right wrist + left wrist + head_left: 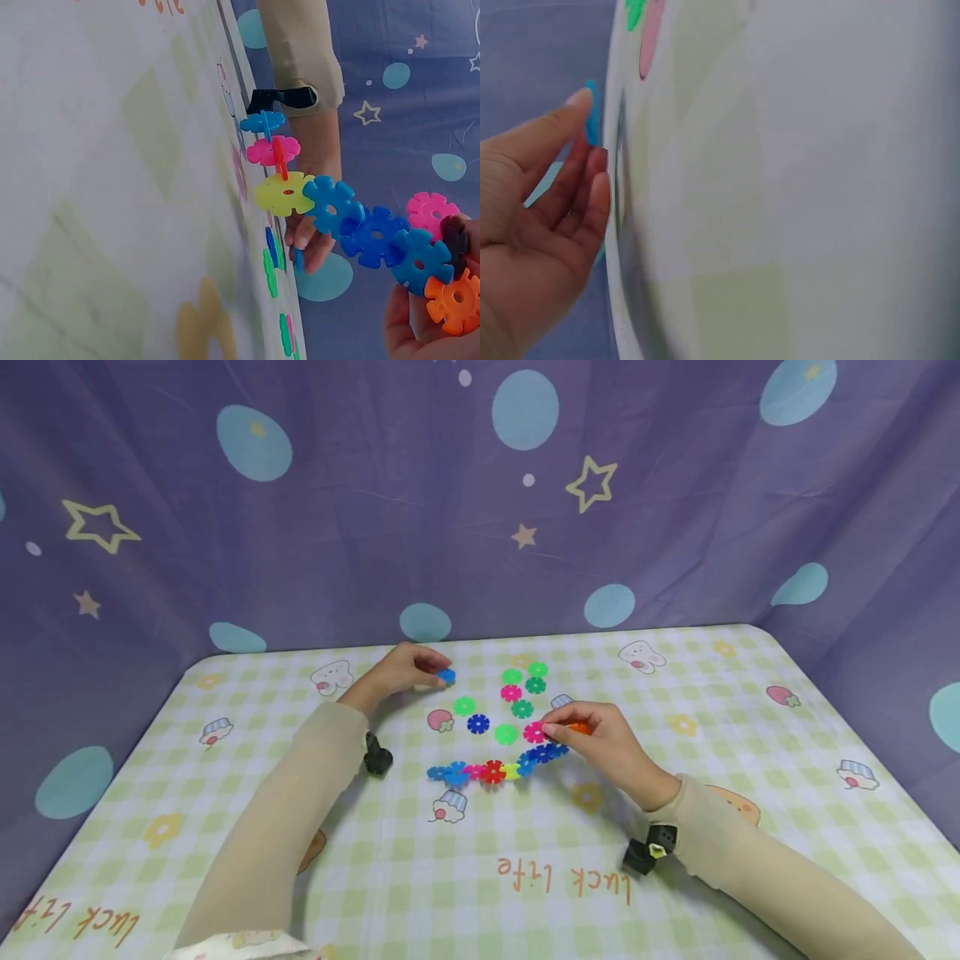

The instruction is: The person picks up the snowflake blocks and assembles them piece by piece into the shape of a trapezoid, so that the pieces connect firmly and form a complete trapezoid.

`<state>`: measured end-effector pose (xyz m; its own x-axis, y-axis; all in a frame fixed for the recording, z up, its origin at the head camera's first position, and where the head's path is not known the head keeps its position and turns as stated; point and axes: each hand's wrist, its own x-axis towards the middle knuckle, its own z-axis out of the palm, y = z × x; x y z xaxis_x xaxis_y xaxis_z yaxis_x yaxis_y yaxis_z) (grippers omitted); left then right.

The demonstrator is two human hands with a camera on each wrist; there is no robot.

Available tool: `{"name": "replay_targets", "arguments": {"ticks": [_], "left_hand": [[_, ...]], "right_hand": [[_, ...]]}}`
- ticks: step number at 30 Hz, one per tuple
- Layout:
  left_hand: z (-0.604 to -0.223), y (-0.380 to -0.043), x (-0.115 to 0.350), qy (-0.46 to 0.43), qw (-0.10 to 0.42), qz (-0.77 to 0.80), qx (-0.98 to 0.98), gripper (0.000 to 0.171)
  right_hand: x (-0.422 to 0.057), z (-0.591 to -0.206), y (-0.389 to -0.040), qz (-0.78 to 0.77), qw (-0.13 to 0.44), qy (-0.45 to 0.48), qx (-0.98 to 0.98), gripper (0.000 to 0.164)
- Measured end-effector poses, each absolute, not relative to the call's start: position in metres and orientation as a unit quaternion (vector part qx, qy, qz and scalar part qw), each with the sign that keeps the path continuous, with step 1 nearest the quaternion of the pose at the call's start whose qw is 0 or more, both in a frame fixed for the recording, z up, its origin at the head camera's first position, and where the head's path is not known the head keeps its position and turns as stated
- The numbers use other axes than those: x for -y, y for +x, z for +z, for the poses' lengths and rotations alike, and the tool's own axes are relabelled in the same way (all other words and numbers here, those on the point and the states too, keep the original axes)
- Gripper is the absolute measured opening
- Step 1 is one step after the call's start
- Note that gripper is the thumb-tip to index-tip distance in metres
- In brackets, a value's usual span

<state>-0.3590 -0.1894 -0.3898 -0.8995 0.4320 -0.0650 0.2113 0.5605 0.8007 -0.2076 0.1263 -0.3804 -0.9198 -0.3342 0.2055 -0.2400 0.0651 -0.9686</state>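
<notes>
My left hand (405,671) pinches a light blue snowflake disc (447,677) between thumb and fingers, at the far side of the table. In the left wrist view this disc (593,114) stands edge-on at the thumb tip. My right hand (603,739) holds one end of a chain of interlocked snowflake discs (492,772) in its fingers. The right wrist view shows a yellow disc (285,193), a dark blue disc (375,235) and an orange disc (456,300) in this chain. A pink disc (432,215) sits by the right fingers, which partly hide that end.
Loose snowflake discs lie between and beyond the hands: a dark blue one (477,723), light green ones (506,734), a pink one (511,692) and darker green ones (536,685). A checked cloth (390,877) with printed pictures covers the table. Behind it hangs a purple curtain (337,543).
</notes>
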Motion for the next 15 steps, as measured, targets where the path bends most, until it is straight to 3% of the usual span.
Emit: {"name": "replay_targets", "arguments": {"ticks": [7, 15], "left_hand": [[-0.375, -0.335, 0.180, 0.209, 0.122, 0.462, -0.853, 0.034], [-0.354, -0.276, 0.153, 0.240, 0.150, 0.503, -0.817, 0.032]], "right_hand": [[-0.126, -0.380, -0.208, -0.657, 0.033, -0.202, -0.726, 0.015], [-0.124, -0.381, -0.207, -0.659, 0.027, -0.201, -0.724, 0.016]]}}
